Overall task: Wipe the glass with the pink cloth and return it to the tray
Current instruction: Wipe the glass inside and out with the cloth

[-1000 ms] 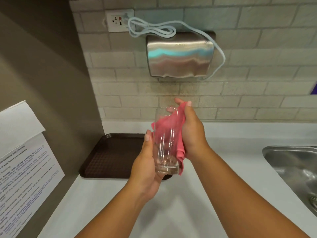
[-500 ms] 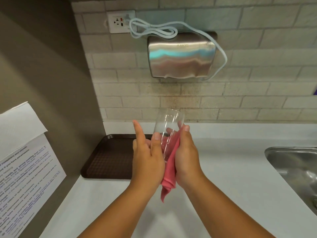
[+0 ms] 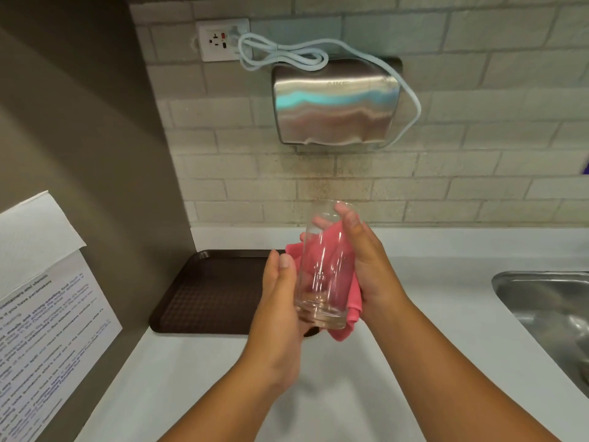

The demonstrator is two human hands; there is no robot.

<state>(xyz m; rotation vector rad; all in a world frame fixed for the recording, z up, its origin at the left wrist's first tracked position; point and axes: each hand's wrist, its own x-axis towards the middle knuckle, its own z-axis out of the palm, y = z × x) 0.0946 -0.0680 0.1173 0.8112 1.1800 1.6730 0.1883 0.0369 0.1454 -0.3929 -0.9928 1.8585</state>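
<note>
A clear drinking glass (image 3: 325,266) is held upright above the white counter, between both hands. My left hand (image 3: 277,301) cups its lower left side, thumb against the wall. My right hand (image 3: 366,266) presses the pink cloth (image 3: 331,240) around the glass's back and right side, fingertips at the rim. Part of the cloth hangs below the base (image 3: 342,331). The dark brown tray (image 3: 210,295) lies on the counter to the left, behind my left hand, with nothing visible on it.
A steel sink (image 3: 548,307) is set into the counter at the right. A steel hand dryer (image 3: 336,106) with a looped cable hangs on the tiled wall above. A brown side wall with a paper notice (image 3: 41,314) stands at the left.
The glass went from tilted away to nearly upright. My right hand slid the cloth up from the lower part to the rim, and my left hand dropped to cup the base.
</note>
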